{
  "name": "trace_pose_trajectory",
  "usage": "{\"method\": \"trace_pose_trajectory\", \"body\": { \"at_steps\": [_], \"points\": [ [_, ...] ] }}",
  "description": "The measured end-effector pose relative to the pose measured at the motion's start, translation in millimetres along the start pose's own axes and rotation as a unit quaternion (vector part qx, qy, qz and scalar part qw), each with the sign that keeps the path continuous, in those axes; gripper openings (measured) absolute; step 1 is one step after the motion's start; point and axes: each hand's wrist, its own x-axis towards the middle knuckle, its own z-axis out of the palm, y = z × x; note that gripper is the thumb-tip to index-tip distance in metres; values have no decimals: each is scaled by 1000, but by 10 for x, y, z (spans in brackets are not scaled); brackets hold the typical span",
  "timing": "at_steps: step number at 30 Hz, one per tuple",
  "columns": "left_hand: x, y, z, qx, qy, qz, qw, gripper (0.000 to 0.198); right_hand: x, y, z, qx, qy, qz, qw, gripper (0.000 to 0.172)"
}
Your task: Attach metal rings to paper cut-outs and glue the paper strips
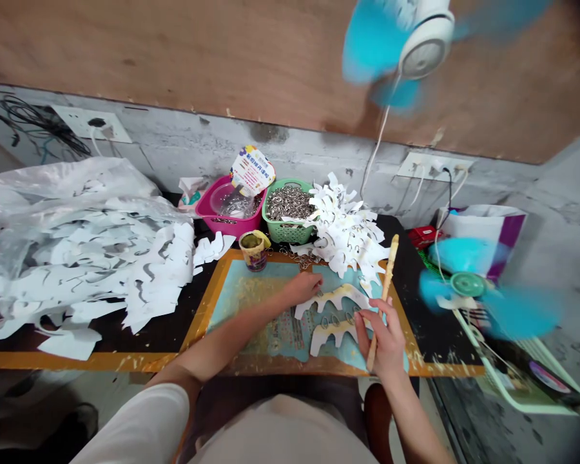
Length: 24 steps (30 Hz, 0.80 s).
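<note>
My left hand (309,288) is closed at the left end of a white scalloped cut-out (336,298) with yellowish glue on its upper edge. Whatever its fingertips pinch is hidden. A glue-smeared wooden stick (389,267) stands nearly upright in my right hand (386,332), its fingers wrapped about it. That hand's fingertips reach the right end of a second white cut-out (331,336), on which several metal rings (335,320) rest. Both cut-outs lie on a light blue glue-stained mat (246,290). A small glue cup (254,251) stands at the mat's back edge.
Behind are a pink basket (229,227) and a green basket (290,232) of metal rings. White cut-outs heap at right (348,232), and a larger pile (125,258) lies left. Blue fans spin above (425,48) and at right (466,285), beside a pale green crate (522,403).
</note>
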Motion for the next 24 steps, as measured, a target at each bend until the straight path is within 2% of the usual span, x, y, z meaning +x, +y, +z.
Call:
{"method": "trace_pose_trajectory", "body": {
  "at_steps": [10, 13, 16, 20, 24],
  "points": [
    [6, 49, -19, 41, 7, 2, 999, 13, 15, -19, -20, -3, 6, -3, 1000, 11],
    [-4, 70, -26, 54, 16, -6, 998, 23, 9, -14, -23, -2, 6, -4, 1000, 13],
    [-12, 43, -88, 90, 64, -66, 992, 38, 9, -13, -27, 3, 8, -1, 1000, 13],
    [-6, -122, -252, 157, 142, -203, 956, 34, -2, -3, -33, 8, 14, 3, 1000, 13],
    [25, -273, -323, 196, 165, -280, 925, 35, -15, 0, -32, 12, 13, 4, 1000, 14]
  ]
}}
